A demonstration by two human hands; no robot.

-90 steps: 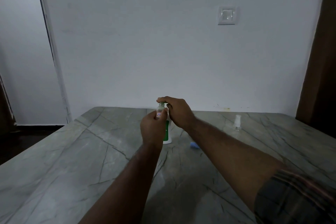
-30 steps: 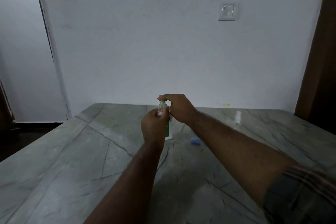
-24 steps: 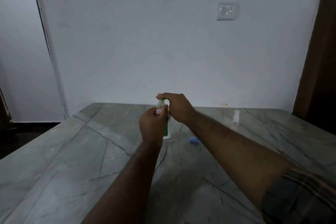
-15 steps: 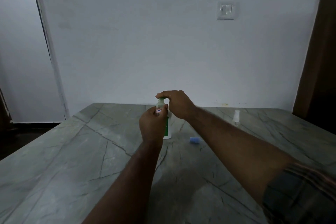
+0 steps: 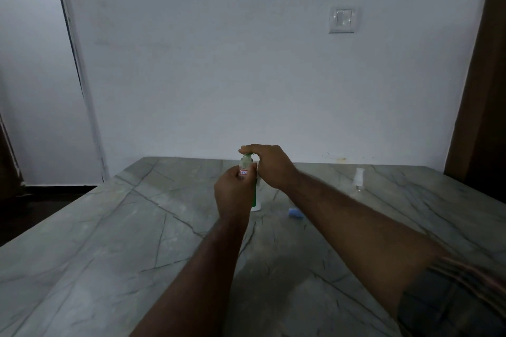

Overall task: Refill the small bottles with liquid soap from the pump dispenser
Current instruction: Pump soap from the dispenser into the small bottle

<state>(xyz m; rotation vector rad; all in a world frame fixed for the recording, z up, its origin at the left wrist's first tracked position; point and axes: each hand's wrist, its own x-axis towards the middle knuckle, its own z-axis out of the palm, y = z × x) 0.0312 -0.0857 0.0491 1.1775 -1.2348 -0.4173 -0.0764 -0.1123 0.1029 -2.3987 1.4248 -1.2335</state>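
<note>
Left hand gripping small bottle; right hand closed over pump dispenser. Press slowly, mouth under nozzle.

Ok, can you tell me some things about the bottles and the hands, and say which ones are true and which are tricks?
1. The left hand holds a small bottle up by the pump. True.
2. The right hand lies flat on the table. False: it is on top of the green pump dispenser.
3. A little blue thing lies on the table to the right of the dispenser. True.
4. The clear bottle far to the right is tipped over. False: it stands upright.
5. The small bottle in the hand has a label with red on it. True.
</note>
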